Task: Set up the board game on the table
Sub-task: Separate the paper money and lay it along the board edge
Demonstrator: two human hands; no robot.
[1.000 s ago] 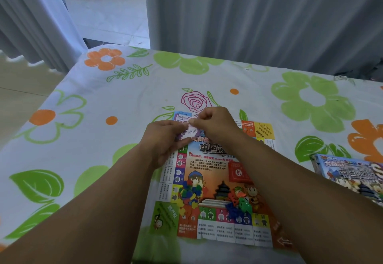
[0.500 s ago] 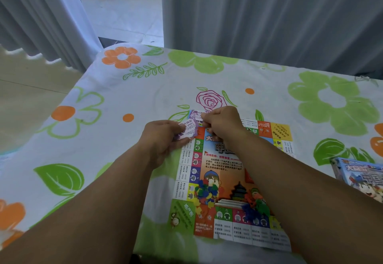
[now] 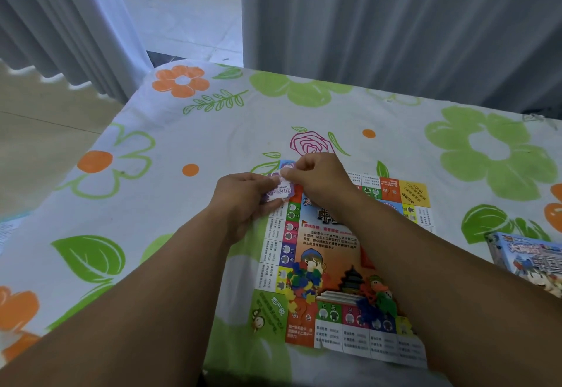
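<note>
Two bare forearms are reaching forward from the bottom edge over a flowered tablecloth (image 3: 182,204), crossing the paper game board (image 3: 331,243) that is lying flat on it. Near the board's closest edge, a heap of small coloured plastic pieces (image 3: 304,280) is sitting on the printed cartoon figure at the left. A second heap (image 3: 378,300) in red, green and blue is resting just right of the printed temple. Farther on, at the board's far left corner, both hands are meeting over a small stack of purple play money (image 3: 281,191). The left hand (image 3: 243,196) is gripping the stack from the left and from below, its fingers curled round the notes. The right hand (image 3: 319,179) is pinching the far edge of the top note between thumb and fingertips, its knuckles bent. To the right, well apart from the hands, the game box (image 3: 529,260) is lying on the cloth, cut off by the frame's edge. Beyond the table, grey curtains (image 3: 395,21) are hanging, and a gap at the left is showing a pale tiled floor (image 3: 188,21).
</note>
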